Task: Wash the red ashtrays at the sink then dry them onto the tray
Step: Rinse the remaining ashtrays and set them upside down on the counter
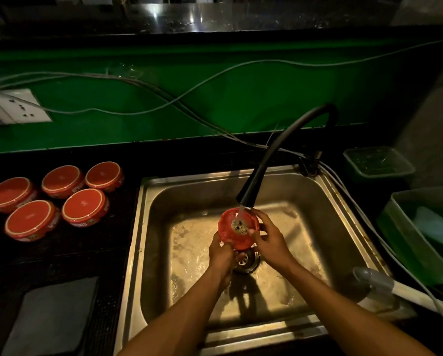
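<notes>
Now, head view only: red ashtray point(237, 228) held over the sink point(343, 201) basin, just above the drain point(248, 260), tilted so its hollow faces up & toward the faucet head point(248, 191); water stream lands inside the hollow, nr the centre. Left hand point(221, 255) grips the ashtray's lower-left rim, fingers curled under; right hand point(269, 237) holds the right rim, thumb reaching into the hollow, likely rubbing. Both hands grasping the same piece, so neither free. Key relation: ashtray is round, no long axis to speak of; it sits btwn the two hands, directly below the spout, and the pile of others lies well left of the sink. Left hand is the nearer one to that side, so I judge it the natural hand to carry off or fetch next. Left of sink, on the dark counter: five more red ashtrays point(58, 199), upside down, in a close cluster, some touching. Grey cloth point(53, 317) lies left of sink, nearer the person than the cluster; cannot tell if this is the drying spot, no tray plainly seen there. Right of sink: green tub point(405, 240) w/ something pale inside, a lidded clear box point(377, 163) behind it, pale handle point(395, 286) resting on the sink's right rim. Cables run along the green wall behind the sink. In the way: faucet neck arches over the basin from the sink's back right; lifting the ashtray straight up would meet the spout, so exit low & leftward looks cleaner.
</notes>
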